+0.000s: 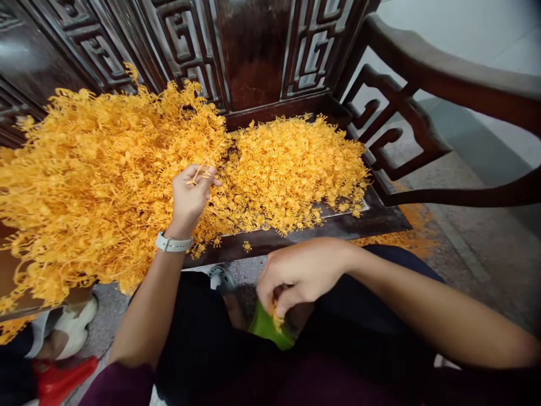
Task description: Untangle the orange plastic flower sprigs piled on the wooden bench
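My left hand (193, 190), with a pale watch on its wrist, pinches a thin yellow plastic flower stem (195, 178) above the edge of a large heap of yellow plastic flower sprays (105, 163). Between my knees, my right hand (296, 276) is closed with its fingertips down. A small yellow plastic flower piece (278, 320) shows under those fingertips, over a bright green plastic thing (266, 327) whose kind I cannot make out. To the right of the heap lies a lower pile of small yellow plastic flower heads (291, 169).
Both piles rest on a dark carved wooden bench (359, 223) with a latticed back and an armrest (422, 73) at right. One loose flower head (247, 246) lies at its front edge. Another person's shoe (76, 327) and a red plastic object (65, 380) are at lower left.
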Demonstrator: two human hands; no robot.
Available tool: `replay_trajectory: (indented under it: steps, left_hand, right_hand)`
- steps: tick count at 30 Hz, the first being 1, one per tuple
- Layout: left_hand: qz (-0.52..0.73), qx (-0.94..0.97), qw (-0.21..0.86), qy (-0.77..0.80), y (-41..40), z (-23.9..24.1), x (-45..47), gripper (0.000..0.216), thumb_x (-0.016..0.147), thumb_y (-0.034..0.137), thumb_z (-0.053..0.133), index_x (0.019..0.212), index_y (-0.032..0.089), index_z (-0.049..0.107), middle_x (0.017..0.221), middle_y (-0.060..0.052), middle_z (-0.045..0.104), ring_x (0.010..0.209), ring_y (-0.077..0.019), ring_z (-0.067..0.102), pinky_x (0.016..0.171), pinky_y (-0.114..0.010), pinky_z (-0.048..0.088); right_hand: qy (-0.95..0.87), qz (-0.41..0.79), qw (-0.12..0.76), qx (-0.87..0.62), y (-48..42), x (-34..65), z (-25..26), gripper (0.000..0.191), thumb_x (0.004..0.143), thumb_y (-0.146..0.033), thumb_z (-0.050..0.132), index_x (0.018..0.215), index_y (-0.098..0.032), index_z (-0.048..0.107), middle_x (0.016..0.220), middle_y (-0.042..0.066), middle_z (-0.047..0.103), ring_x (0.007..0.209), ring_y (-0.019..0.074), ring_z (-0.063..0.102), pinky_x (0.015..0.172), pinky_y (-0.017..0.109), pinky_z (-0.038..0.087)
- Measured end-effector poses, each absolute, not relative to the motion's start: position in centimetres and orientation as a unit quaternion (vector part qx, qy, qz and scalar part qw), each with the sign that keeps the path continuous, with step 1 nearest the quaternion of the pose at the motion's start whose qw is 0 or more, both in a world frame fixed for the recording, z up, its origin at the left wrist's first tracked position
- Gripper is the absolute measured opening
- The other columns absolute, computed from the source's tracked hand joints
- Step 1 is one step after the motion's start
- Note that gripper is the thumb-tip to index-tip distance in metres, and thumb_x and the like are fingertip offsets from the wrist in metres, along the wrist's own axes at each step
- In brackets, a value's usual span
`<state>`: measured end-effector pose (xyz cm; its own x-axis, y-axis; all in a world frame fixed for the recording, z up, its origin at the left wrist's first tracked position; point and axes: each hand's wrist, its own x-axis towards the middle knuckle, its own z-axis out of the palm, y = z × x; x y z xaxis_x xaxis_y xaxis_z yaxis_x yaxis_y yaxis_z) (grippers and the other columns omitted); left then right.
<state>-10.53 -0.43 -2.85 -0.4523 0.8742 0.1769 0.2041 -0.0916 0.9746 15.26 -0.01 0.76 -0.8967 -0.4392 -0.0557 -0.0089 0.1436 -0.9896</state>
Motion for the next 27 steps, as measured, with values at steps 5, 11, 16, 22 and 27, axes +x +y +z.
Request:
replay_trajectory:
  steps: [5,11,16,22,27]
  left_hand:
    - [0.613,0.378,0.373,0.585,-0.7,-2.3,-10.4,0.030,0.080,0.041,0.090,0.084,0.018,0.071,0.076,-0.006,0.075,0.047,-0.0063,0.049,0.044,-0.020,0.034]
    - [0.614,0.348,0.413,0.576,-0.6,-2.3,-9.7,0.024,0.082,0.035,0.088,0.089,0.018,0.072,0.091,-0.008,0.079,0.053,-0.0062,0.052,0.047,-0.019,0.039]
    - [0.597,0.335,0.435,0.585,-0.8,-2.2,-9.0,0.027,0.083,0.035,0.088,0.091,0.017,0.071,0.092,-0.009,0.079,0.052,-0.0060,0.051,0.047,-0.019,0.036]
    - [0.586,0.342,0.453,0.578,-0.9,-1.6,-8.1,0.023,0.088,0.034,0.085,0.093,0.016,0.072,0.091,-0.009,0.078,0.055,-0.0070,0.055,0.050,-0.020,0.042]
    - [0.588,0.319,0.504,0.547,-1.3,-1.5,-7.6,0.020,0.087,0.027,0.087,0.095,0.015,0.073,0.098,-0.008,0.079,0.061,-0.0069,0.062,0.055,-0.018,0.047]
  right_hand:
    - [0.722,-0.627,0.281,-0.078,4.1,17.2,0.2,0.007,0.092,-0.020,0.077,0.091,-0.013,0.080,0.085,0.006,0.079,0.075,0.0134,0.071,0.067,0.022,0.051]
    - [0.518,-0.796,-0.284,0.133,7.2,19.4,2.0,0.037,0.092,-0.056,0.073,0.102,-0.021,0.081,0.091,0.003,0.078,0.076,0.0119,0.067,0.069,0.025,0.052]
    - [0.390,-0.819,-0.302,0.294,5.3,18.2,1.0,0.031,0.080,-0.024,0.085,0.111,-0.020,0.082,0.089,0.003,0.076,0.067,0.0082,0.058,0.062,0.024,0.047]
    - [0.520,-0.784,-0.189,0.283,3.6,16.8,-0.4,0.014,0.088,-0.024,0.075,0.100,-0.017,0.078,0.081,0.004,0.075,0.066,0.0101,0.059,0.062,0.026,0.043]
    - [0.586,-0.738,-0.175,0.287,3.6,16.0,-0.7,0.011,0.091,-0.022,0.072,0.101,-0.018,0.071,0.079,0.001,0.072,0.068,0.0115,0.057,0.068,0.029,0.043]
